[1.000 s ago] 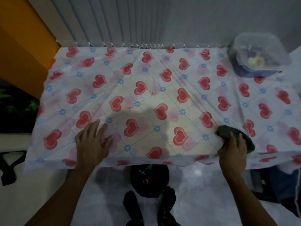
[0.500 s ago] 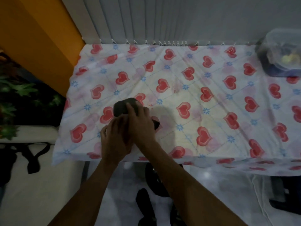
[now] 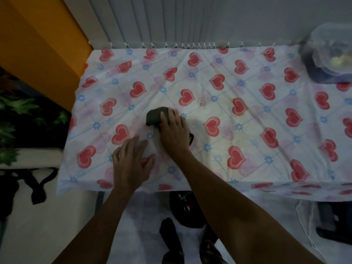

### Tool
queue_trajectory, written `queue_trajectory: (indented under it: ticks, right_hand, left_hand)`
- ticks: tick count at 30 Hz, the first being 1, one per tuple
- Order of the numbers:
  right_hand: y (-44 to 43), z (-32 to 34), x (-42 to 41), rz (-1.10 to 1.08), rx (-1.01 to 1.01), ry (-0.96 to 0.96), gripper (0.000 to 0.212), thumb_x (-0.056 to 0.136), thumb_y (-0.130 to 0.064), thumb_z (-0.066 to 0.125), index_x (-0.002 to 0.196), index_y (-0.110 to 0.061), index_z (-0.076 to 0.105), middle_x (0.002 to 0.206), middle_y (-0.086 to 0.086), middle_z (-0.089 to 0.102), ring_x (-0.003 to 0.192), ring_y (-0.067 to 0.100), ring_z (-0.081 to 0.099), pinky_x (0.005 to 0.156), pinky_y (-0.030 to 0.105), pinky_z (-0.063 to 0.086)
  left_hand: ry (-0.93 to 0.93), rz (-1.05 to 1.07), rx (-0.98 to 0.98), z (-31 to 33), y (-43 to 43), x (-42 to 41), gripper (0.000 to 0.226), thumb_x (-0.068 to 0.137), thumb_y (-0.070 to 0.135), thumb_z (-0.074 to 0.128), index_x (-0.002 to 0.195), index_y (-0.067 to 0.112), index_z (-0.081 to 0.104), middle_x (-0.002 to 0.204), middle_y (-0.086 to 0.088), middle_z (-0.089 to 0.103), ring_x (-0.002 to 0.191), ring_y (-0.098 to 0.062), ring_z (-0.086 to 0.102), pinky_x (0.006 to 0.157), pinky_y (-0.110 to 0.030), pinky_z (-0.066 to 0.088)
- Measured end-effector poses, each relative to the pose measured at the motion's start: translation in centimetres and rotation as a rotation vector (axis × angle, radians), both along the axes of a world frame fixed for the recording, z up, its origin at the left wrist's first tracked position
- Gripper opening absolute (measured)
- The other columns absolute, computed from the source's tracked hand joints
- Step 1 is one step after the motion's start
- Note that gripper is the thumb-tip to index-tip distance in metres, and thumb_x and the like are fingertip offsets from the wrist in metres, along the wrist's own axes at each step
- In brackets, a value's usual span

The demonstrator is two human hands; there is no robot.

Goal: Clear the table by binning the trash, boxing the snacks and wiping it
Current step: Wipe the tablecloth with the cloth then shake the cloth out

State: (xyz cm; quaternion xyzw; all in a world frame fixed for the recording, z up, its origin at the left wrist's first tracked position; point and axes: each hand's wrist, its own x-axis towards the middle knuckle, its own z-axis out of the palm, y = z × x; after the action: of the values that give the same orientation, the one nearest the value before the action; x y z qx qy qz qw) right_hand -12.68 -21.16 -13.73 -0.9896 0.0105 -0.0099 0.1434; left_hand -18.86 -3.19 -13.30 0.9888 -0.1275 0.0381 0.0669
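Observation:
A table [image 3: 257, 115] covered by a white cloth printed with red hearts fills the view. My right hand [image 3: 174, 133] presses a dark green wiping cloth [image 3: 155, 117] onto the table left of centre, and most of the cloth is hidden under the palm. My left hand [image 3: 131, 162] lies flat with fingers spread on the tablecloth near the front edge, just left of the right hand, holding nothing. A clear lidded plastic box [image 3: 331, 54] with snacks inside stands at the far right corner.
A dark bin [image 3: 187, 210] stands on the floor under the table's front edge, by my feet. An orange wall panel [image 3: 42, 50] and green plants [image 3: 24, 115] are to the left. Grey vertical blinds [image 3: 171, 20] run behind the table. A black strap [image 3: 38, 185] lies on the floor at left.
My right hand swept the dark cloth from the table's right front across to the left of centre, then a little away from me. My left hand stayed flat on the tablecloth.

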Motion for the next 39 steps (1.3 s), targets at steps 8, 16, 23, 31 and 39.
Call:
queue_trajectory:
  ticks: [8, 16, 23, 31, 39]
  right_hand:
    - [-6.6, 0.0, -2.6, -0.311, -0.005, -0.012, 0.052, 0.103, -0.026, 0.04, 0.151, -0.006, 0.034, 0.157, 0.022, 0.032, 0.148, 0.039, 0.025, 0.121, 0.052, 0.02]
    - [-13.6, -0.5, -8.5, -0.558, -0.022, -0.03, 0.052, 0.105, -0.028, 0.033, 0.152, -0.007, 0.034, 0.159, 0.022, 0.03, 0.15, 0.037, 0.022, 0.122, 0.051, 0.017]
    - [-16.7, -0.2, -13.8, -0.714, -0.054, -0.047, 0.052, 0.101, -0.025, 0.045, 0.149, -0.006, 0.039, 0.157, 0.022, 0.034, 0.145, 0.04, 0.032, 0.119, 0.052, 0.022]
    - [-17.8, -0.3, -17.0, -0.799, -0.046, -0.029, 0.047, 0.104, -0.025, 0.042, 0.147, -0.006, 0.042, 0.154, 0.022, 0.039, 0.144, 0.039, 0.034, 0.118, 0.051, 0.028]
    - [-17.2, 0.3, -19.4, -0.881, 0.063, -0.032, 0.06, 0.091, -0.006, 0.064, 0.146, 0.0, 0.04, 0.153, 0.025, 0.036, 0.144, 0.043, 0.032, 0.112, 0.053, 0.037]
  left_hand:
    - [0.038, 0.031, 0.095, 0.0, -0.2, 0.1, 0.064, 0.092, 0.065, 0.041, 0.142, 0.026, 0.05, 0.155, -0.005, 0.043, 0.14, -0.032, 0.038, 0.108, -0.049, 0.03]
    - [-0.01, 0.005, 0.062, -0.1, -0.3, -0.1, 0.061, 0.093, 0.06, 0.045, 0.14, 0.022, 0.054, 0.153, -0.008, 0.045, 0.138, -0.034, 0.04, 0.103, -0.049, 0.032]
    - [-0.024, -0.021, 0.104, 0.1, -0.3, -0.2, 0.062, 0.092, 0.058, 0.043, 0.14, 0.02, 0.054, 0.151, -0.011, 0.046, 0.138, -0.035, 0.041, 0.1, -0.048, 0.035]
    - [-0.012, -0.035, 0.086, 0.8, -0.6, -0.5, 0.062, 0.094, 0.058, 0.038, 0.141, 0.019, 0.051, 0.151, -0.013, 0.045, 0.138, -0.037, 0.039, 0.101, -0.051, 0.035]
    - [-0.013, -0.051, 0.105, 0.5, -0.2, -0.4, 0.064, 0.095, 0.06, 0.035, 0.142, 0.018, 0.049, 0.151, -0.014, 0.044, 0.138, -0.036, 0.039, 0.099, -0.05, 0.036]
